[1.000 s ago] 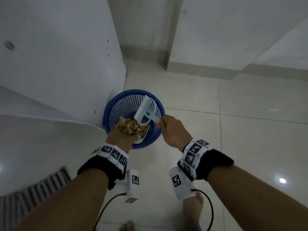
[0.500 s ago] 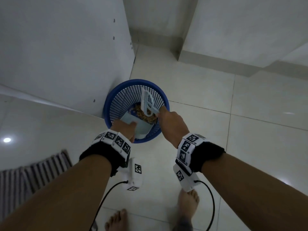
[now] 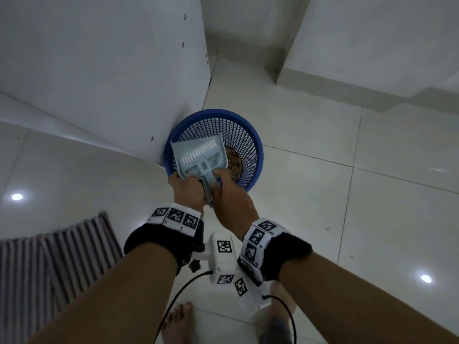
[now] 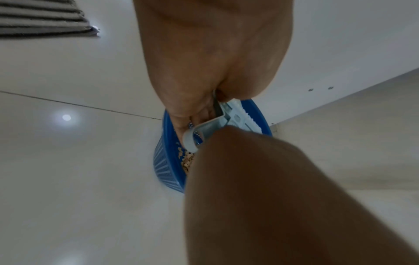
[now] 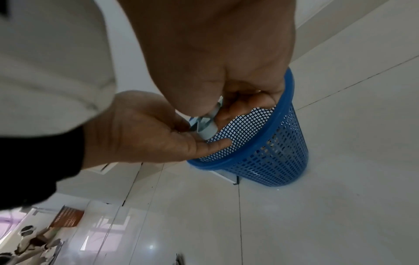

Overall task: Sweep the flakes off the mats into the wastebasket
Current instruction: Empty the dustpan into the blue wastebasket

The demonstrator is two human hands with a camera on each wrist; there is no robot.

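A blue mesh wastebasket [image 3: 250,155] stands on the floor against a white panel, with brown flakes [image 3: 234,162] at its bottom. Above its near rim I hold a pale blue dustpan [image 3: 183,157], and a matching brush [image 3: 198,151] with white bristles lies inside it. My left hand [image 3: 188,184] grips the dustpan handle [image 4: 205,130]. My right hand [image 3: 219,180] pinches the brush handle [image 5: 209,116] on top of it. The pan shows no flakes. The two hands touch over the basket [image 5: 260,152].
A grey striped mat [image 3: 49,256] lies on the tiled floor at lower left. The white panel [image 3: 111,83] stands left of the basket, and walls meet in a corner behind it. My bare feet [image 3: 177,324] and wrist cables are below.
The full dustpan was tipped and its flakes dropped into the basket. The brush, held upright before, now lies in the empty pan, and my hands have come together at the handles.
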